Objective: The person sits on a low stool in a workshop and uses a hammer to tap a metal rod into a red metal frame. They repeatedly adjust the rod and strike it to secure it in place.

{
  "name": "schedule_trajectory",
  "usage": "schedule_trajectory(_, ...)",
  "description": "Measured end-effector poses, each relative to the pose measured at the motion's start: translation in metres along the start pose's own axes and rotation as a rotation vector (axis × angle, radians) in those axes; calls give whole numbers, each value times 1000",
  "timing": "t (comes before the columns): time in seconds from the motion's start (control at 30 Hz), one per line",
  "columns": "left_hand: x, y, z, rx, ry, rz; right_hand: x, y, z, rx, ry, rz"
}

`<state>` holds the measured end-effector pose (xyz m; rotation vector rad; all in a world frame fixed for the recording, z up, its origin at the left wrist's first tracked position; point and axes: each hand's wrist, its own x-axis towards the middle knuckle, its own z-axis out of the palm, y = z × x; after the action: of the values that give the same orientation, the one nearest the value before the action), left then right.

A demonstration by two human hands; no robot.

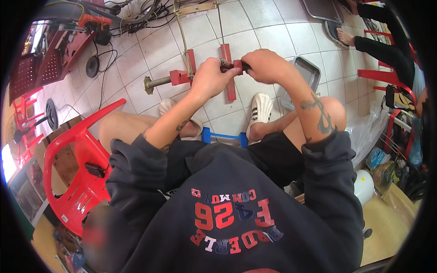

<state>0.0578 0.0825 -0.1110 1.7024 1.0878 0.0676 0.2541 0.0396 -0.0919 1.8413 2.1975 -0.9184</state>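
Note:
A red metal stand (231,91) rests on the floor tiles before my feet, with two thin upright rods joined by a crossbar (199,8). From its left side sticks a thick threaded screw (159,82) with a brass-coloured end. Above the stand, my left hand (211,78) is closed, thumb and fingers pinching a small red block (237,67). My right hand (267,66) is closed against the block's right side, around a dark piece that mostly hides under its fingers. The fingertips of both hands are close together.
A red plastic chair (82,182) with a black wallet-like item stands at my left. Beyond the right hand lies a grey metal tray (306,73). Cables (150,18) and a red perforated rack (38,68) are at the far left. Another person's foot (346,37) shows far right.

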Motion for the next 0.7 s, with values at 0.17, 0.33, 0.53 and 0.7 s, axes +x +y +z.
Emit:
schedule_trajectory(0.17, 9, 4, -5, 54, 13, -1, 7, 0, 1, -101, 206, 20)
schedule_trajectory(0.33, 7, -3, -2, 5, 43, 10, 6, -11, -12, -35, -37, 49)
schedule_trajectory(0.53, 4, 11, -9, 25, -45, -80, 4, -3, -1, -66, 49, 45)
schedule_trajectory(0.7, 3, 7, -7, 29, 10, -42, 8, -6, -1, -63, 146, 49)
